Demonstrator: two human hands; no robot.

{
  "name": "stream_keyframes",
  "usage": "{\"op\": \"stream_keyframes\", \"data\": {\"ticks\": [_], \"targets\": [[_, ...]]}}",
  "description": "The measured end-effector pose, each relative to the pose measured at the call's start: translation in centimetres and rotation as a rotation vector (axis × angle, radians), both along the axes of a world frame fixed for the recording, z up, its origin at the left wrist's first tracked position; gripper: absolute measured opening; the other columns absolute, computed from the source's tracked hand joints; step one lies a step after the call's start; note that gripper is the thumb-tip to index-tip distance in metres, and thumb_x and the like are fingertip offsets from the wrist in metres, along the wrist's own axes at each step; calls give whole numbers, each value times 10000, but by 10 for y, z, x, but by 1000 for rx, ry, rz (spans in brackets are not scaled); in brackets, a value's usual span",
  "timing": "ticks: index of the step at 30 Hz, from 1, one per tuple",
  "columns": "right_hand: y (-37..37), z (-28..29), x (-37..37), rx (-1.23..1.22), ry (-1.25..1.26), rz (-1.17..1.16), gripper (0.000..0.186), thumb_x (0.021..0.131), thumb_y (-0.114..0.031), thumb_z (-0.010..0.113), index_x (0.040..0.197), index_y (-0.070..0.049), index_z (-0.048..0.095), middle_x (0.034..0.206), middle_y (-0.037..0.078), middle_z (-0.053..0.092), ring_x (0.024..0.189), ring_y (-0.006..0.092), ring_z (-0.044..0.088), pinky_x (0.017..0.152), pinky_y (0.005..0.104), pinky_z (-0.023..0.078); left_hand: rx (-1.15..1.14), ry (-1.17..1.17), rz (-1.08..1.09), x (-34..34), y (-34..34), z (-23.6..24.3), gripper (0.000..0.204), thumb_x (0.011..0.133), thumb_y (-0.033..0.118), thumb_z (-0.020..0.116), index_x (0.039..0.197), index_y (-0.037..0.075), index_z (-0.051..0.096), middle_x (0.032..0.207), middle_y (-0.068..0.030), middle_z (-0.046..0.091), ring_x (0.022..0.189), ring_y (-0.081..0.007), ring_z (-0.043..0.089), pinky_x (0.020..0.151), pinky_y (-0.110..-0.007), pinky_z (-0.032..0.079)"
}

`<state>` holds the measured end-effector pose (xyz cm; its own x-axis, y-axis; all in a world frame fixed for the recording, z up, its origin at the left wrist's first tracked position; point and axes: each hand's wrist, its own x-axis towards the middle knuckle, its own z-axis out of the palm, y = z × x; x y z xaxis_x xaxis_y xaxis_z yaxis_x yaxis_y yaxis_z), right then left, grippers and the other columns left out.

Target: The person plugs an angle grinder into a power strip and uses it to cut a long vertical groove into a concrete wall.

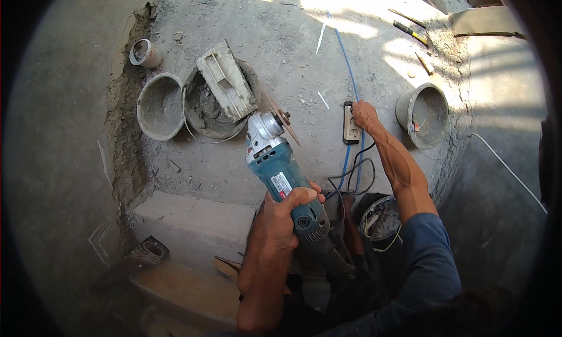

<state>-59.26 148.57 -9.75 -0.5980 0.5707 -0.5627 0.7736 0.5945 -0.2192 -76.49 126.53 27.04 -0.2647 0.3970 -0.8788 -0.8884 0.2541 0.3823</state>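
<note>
Fingers (301, 196) of your left hand (277, 220) grip a teal-and-silver angle grinder (282, 167); your right hand (365, 116), closure unclear, touches a beige-and-black power strip (351, 131), grinding seemingly not begun.

Teal barrel-shaped angle grinder (287, 167): moulded plastic body, smooth, slight sheen. Silver rounded gear head (265, 129) on it: bare metal, shiny in spots. Thin brown round disc (292, 133): matt. Right of grinder: oblong beige-and-black plastic power strip (351, 129), smooth; slim blue plastic-jacketed cable (346, 62), smooth; dark blue tubular cloth sleeve (430, 264), matt, creased. Left of grinder: round grey bucket (160, 107), dull, cement-smeared. Around grinder: broad grey concrete slab (281, 50), rough, gritty, dusty matt.
</note>
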Motion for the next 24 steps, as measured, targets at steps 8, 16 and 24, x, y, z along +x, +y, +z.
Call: {"op": "stream_keyframes", "data": {"ticks": [8,16,24], "targets": [[-19,35,-1,248,-11,-153,316,812,-277,757,994,-37,662,953,141,711,959,298,659,861,421,471,116,21,-21,1,0,-4,241,752,68,661,954,-60,633,832,-154,678,723,-238,702,633,-335,599],[-120,354,9,-746,611,-842,517,1061,-380,514,1364,37,550,1232,143,669,1149,180,627,1013,322,472,348,-14,-78,-15,21,-9,232,755,59,659,947,-63,613,907,-175,673,788,-281,717,696,-356,603],[-144,605,-53,-919,812,-848,537,943,-470,694,1219,-27,567,1064,70,676,962,157,674,843,303,538,736,-220,-448,-54,86,149,402,777,163,655,1099,-63,575,1043,-180,662,1031,-329,656,1005,-447,494]]}}
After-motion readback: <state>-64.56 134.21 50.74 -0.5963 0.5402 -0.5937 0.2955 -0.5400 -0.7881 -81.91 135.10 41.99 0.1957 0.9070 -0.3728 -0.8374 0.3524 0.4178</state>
